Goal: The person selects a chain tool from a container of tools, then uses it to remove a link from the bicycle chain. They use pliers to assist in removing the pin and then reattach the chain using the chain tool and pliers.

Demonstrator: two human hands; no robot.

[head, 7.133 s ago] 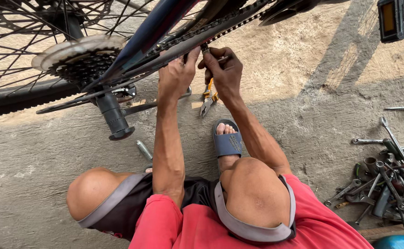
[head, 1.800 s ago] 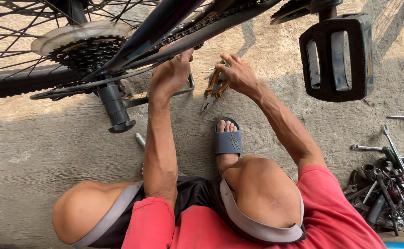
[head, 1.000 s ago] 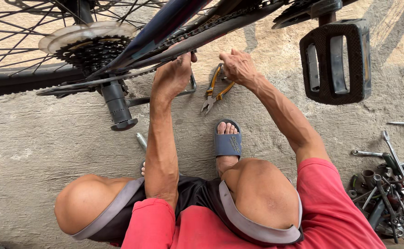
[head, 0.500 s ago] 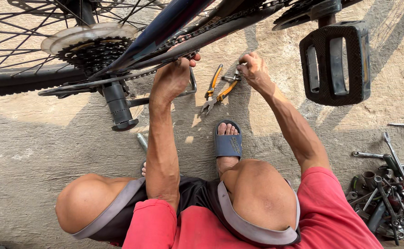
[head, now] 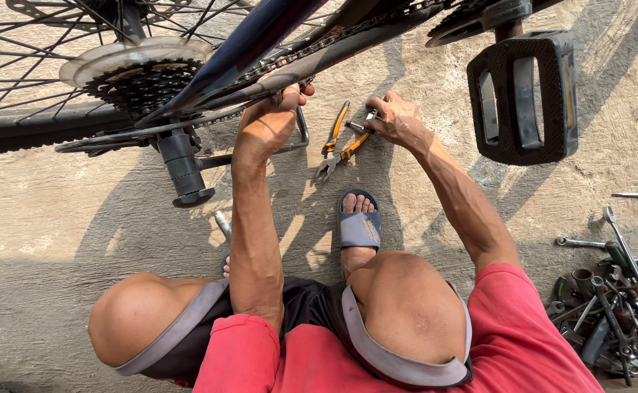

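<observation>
Your left hand (head: 271,120) grips the stiff, greasy chain (head: 290,54), and your right hand (head: 395,120) pinches the hard pliers (head: 337,142) by one smooth handle.

Red short-sleeved shirt (head: 530,342), black shorts (head: 300,309) with grey hem band, grey-blue slide sandal (head: 359,227).

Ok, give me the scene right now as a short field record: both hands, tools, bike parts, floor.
left hand: raised to the bicycle chain, gripping at the frame tube
right hand: holding a small metal tool, tip beside the pliers
pliers: orange-handled, lying on the concrete floor
cassette: upper left, on the rear wheel
pedal: black, upper right
tool pile: spanners, lower right
foot: blue sandal
</observation>
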